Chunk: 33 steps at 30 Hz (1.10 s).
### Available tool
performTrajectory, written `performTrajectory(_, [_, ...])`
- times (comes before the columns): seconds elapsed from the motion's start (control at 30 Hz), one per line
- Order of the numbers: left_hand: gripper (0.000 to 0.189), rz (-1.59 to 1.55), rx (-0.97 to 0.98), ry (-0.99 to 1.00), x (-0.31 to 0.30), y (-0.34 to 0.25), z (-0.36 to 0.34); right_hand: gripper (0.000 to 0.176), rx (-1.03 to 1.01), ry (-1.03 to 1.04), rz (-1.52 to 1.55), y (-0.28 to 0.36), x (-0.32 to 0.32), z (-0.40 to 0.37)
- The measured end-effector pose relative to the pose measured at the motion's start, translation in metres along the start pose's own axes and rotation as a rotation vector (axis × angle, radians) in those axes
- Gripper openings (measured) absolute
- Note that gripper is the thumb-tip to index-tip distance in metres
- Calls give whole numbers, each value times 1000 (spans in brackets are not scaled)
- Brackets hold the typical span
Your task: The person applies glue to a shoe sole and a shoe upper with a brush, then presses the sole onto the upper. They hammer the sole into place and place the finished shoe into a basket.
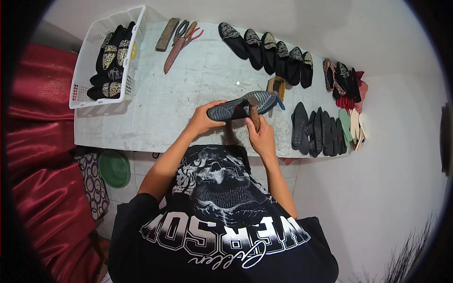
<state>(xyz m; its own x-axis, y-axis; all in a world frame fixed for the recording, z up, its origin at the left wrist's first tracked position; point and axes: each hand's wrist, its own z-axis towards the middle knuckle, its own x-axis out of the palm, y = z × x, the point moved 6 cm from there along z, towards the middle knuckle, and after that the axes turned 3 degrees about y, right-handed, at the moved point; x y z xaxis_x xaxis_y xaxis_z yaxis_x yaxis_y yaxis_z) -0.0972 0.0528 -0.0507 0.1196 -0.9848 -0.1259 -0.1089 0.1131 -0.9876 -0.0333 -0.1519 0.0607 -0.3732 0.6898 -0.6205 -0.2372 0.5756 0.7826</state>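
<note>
A dark shoe (226, 111) is held sole up above the table, its ridged grey sole facing the camera. My left hand (204, 118) is closed around the shoe's left end. In my right hand (261, 136) is the wooden handle of a hammer (254, 102), with the fingers wrapped round it. The hammer's head lies over the sole, right of its middle; whether it touches cannot be told. Just behind the shoe's right end stands a small open box (276, 86), with a blue item (280, 103) beside it.
On the table (188, 85), a white basket (75, 94) of shoes stands left. Behind are a block (167, 35), a sheathed knife (175, 53) and pliers (181, 29). Decorated shoes (254, 47) line the back; dark soles (300, 127) and fabric pieces (362, 92) lie right.
</note>
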Motion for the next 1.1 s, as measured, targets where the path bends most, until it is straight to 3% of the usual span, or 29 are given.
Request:
performTrajectory(0.07, [78,7,-14,2,-6,4,2,32,84,95,-102,-3,0,5])
performTrajectory(0.17, [78,-10,17,-8,-10,13,-7,34,-18,-55,19,-3,-4,3])
performTrajectory(0.27, [79,-26,-67,25,-15,11,-10,34,127,55,-96,-13,-7,11])
performTrajectory(0.37, [78,-4,-12,-4,-21,21,-19,36,1,-114,58,-13,-12,9])
performTrajectory(0.43, [78,-35,-54,3,-23,22,-21,35,145,-26,-42,-20,-16,11])
performTrajectory(0.53, [78,-7,-27,-7,-25,23,-22,37,29,-166,44,-22,-14,6])
performTrajectory(0.63, [77,-42,-49,-1,-24,27,-21,34,140,-72,-47,-17,-19,5])
performTrajectory(0.77, [77,-18,-18,-4,-25,24,-21,33,27,-156,59,-20,-7,-4])
performTrajectory(0.83, [79,-53,-90,28,-23,23,-20,32,238,-13,189,-32,5,-7])
performTrajectory(0.87, [79,-51,-87,26,-23,22,-17,32,233,-14,191,-29,10,-6])
performTrajectory(0.93, [78,-36,-74,15,-20,21,-18,30,-27,-159,141,-8,12,-12])
performTrajectory(0.97, [78,-36,-74,16,-18,21,-18,28,16,-58,19,-12,16,-9])
performTrajectory(1.07, [76,6,-11,-34,-16,10,-10,30,79,5,28,10,14,-16])
performTrajectory(1.1, [76,5,-2,-29,-14,8,-9,31,4,-41,103,14,16,-19])
